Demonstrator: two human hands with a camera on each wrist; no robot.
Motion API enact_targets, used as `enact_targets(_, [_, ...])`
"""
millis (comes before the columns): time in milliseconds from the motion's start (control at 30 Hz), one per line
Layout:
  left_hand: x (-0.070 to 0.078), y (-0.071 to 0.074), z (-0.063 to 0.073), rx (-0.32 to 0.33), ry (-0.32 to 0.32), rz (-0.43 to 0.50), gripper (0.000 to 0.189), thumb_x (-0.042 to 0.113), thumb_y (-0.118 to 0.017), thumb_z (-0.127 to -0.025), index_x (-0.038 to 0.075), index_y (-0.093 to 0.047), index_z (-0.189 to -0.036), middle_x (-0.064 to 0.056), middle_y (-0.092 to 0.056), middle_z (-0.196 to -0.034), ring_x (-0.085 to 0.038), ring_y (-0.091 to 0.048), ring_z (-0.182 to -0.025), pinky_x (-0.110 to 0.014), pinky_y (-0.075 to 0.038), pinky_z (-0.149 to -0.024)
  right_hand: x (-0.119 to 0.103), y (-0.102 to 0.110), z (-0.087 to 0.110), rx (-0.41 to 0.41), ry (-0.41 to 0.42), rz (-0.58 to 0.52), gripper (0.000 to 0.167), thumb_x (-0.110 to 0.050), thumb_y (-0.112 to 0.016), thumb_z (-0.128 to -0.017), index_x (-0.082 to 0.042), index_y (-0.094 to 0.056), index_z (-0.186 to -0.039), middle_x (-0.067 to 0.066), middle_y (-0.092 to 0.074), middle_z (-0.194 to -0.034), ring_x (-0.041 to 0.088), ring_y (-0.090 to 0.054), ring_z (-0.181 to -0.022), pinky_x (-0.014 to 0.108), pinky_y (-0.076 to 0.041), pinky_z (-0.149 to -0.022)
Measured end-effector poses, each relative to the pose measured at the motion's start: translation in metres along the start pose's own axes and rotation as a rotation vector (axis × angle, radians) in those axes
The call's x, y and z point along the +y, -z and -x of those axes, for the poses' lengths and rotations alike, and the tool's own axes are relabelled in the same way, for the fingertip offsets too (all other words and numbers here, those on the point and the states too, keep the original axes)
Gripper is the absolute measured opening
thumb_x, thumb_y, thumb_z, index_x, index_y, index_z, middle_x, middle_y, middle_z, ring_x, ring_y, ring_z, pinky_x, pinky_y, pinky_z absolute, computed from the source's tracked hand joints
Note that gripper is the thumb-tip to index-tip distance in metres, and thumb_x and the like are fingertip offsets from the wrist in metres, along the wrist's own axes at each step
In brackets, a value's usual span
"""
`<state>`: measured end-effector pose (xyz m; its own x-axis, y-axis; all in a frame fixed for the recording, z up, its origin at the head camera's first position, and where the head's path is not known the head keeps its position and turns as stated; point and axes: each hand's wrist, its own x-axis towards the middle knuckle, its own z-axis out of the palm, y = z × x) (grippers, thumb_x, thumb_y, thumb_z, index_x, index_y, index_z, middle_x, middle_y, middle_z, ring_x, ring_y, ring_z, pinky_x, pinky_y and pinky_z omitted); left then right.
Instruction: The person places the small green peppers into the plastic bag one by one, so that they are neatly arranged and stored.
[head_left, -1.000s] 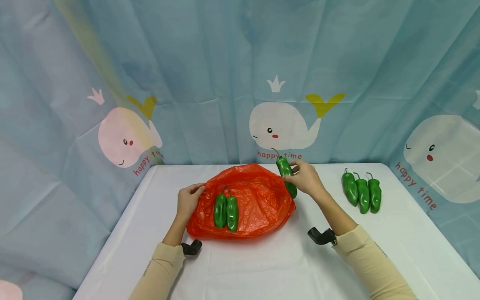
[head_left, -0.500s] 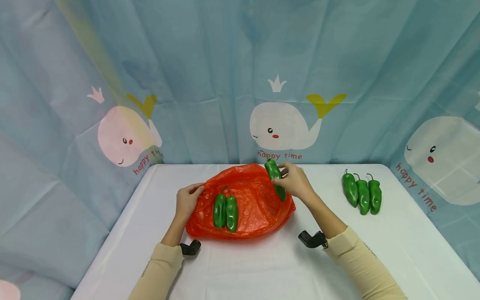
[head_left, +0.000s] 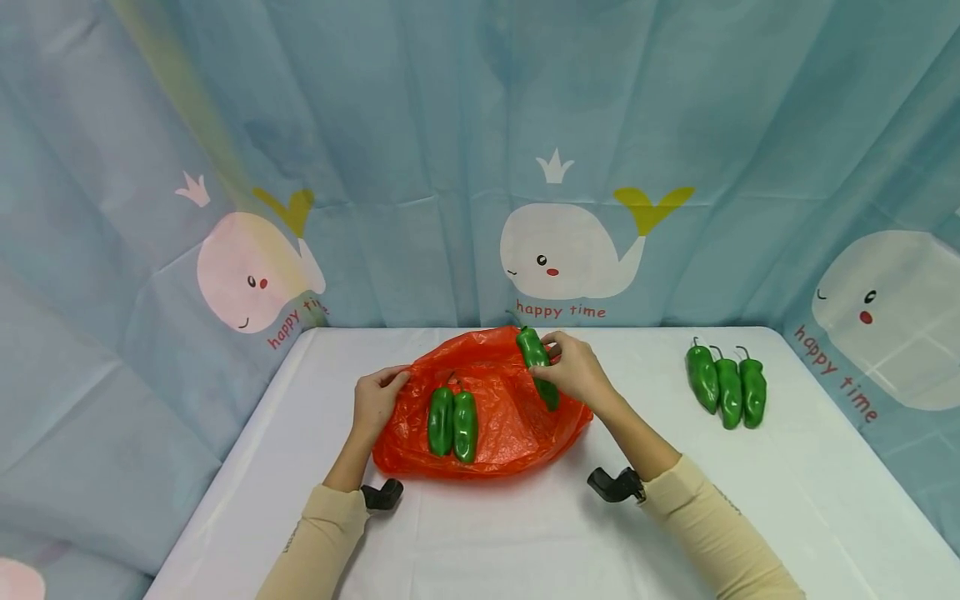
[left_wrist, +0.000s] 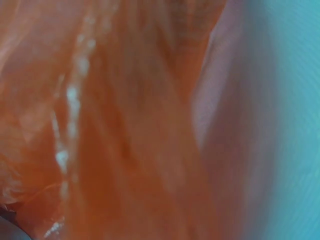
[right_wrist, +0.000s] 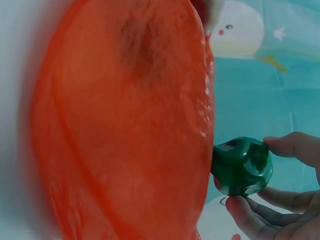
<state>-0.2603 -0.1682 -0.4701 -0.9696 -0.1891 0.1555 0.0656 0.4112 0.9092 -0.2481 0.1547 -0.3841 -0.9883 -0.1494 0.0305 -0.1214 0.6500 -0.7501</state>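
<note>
A red plastic bag (head_left: 510, 425) lies spread with its mouth open, and two green peppers (head_left: 465, 427) rest side by side in its left half. At the bag's left rim, my left hand (head_left: 375, 402) pinches the plastic between thumb and fingers. My right hand (head_left: 573, 367) holds another green pepper (head_left: 534, 354) by its side, tilted, over the right part of the bag. In the right wrist view, thumb and fingertips grip that pepper (right_wrist: 243, 167) beside the bag's edge. Blurred red plastic (left_wrist: 135, 125) fills most of the left wrist view, hiding the left fingers.
Three green peppers (head_left: 727, 390) lie in a row on the white table (head_left: 675, 517) at the right. Behind the table hangs a blue curtain (head_left: 420, 167) with whale prints. Black wrist cameras (head_left: 615, 485) stick out from both wrists.
My right hand has moved left with the pepper, from the bag's right rim to over its inside. My left hand stays at the left rim.
</note>
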Motion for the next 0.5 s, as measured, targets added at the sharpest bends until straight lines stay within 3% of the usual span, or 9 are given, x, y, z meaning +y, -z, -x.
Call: enact_targets(500, [0.001,0.002,0.002,-0.006,0.010,-0.007,0.028,0.023,-0.061,-0.097,0.003,-0.072,-0.114,-0.017,-0.072,-0.112,-0.027,-0.066,-0.103,-0.009,-0.047,-0.075,-0.006,-0.026,0.003,-0.018,-0.008,0.032,0.052,-0.019,-0.078,-0.082,0.000,-0.057,-0.125,0.017,-0.068,-0.109,0.026,-0.066,-0.092,0.034,-0.058,-0.073])
